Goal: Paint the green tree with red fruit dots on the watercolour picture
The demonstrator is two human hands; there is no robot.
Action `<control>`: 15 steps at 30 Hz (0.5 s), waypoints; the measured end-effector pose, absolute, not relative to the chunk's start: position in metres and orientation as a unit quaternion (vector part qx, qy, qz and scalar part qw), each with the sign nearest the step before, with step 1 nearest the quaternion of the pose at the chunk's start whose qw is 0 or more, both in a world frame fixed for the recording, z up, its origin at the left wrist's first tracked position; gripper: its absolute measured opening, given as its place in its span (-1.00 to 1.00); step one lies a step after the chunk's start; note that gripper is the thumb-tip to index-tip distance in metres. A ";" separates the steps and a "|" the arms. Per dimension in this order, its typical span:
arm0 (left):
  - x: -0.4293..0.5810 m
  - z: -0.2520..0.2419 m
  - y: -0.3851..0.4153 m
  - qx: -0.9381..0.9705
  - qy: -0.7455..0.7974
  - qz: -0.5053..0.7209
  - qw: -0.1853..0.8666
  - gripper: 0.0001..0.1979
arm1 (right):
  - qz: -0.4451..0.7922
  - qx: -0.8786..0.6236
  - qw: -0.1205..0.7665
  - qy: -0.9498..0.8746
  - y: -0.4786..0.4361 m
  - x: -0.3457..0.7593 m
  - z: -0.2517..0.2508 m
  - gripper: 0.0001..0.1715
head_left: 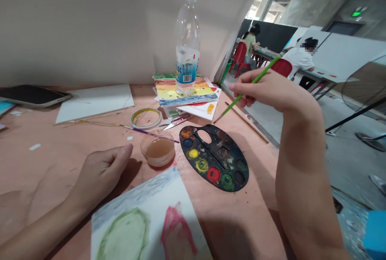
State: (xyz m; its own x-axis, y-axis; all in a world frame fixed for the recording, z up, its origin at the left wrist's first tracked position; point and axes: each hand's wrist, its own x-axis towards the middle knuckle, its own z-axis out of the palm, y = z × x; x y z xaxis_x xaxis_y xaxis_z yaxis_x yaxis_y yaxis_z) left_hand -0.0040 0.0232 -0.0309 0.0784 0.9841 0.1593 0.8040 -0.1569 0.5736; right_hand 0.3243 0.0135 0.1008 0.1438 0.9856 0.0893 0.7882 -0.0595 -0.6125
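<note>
From across the room, the risk sat mostly at the middle of the worktop (241, 228). The person's right hand (265, 91), at the upper right of the frame, was raised clear of the surface, its fingers (241, 87) curled together around a slim green paintbrush (253, 89), whose tip pointed down toward a white painted card (196, 111). A slip there could streak that card. The left hand (102, 175), at the lower left, lay on the worktop with its fingers (125, 153) loosely together, just beside a small glass cup (158, 151) of cloudy brown water. A sideways nudge could tip the cup, and a purple-handled brush (144, 131) rested against its rim. Spilled water could run toward the soft, blue-washed paper sheet (144, 219) at the bottom edge, with its green oval and red shape. Right of the cup lay a black oval palette (230, 143) with round, crusted paint wells. Behind, a tall clear plastic bottle (187, 42) stood on an uneven stack of painted cards (185, 91).
</note>
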 end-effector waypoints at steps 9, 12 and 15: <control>-0.011 -0.036 0.020 0.760 0.507 0.315 0.258 -0.66 | 0.304 -0.457 0.352 -0.758 0.015 0.234 0.065 -0.63; -0.006 -0.034 0.016 0.738 0.492 0.336 0.317 -0.54 | 0.347 -0.397 0.319 -0.787 0.014 0.212 0.054 -0.62; -0.004 -0.038 0.019 0.767 0.491 0.277 0.307 -0.25 | 0.279 -0.416 0.306 -0.809 0.014 0.201 0.050 -0.56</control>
